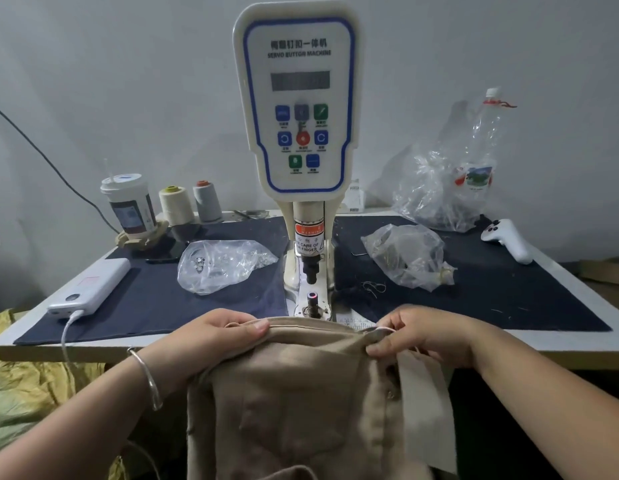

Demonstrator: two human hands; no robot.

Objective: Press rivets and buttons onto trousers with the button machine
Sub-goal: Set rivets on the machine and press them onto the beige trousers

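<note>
Here the left hand (214,336) pinches the waistband of the beige trousers (301,393), thumb on top, at the surface's (561,344) near edge. The waistband runs left to right, top edge facing the button machine (298,98); the legs hang off toward the person. Right hand (419,336) pinches the fly end. The fabric is not yet under the punch (310,271). One small stud shows on the fly; pressing at the waistband looks still ahead.
</note>
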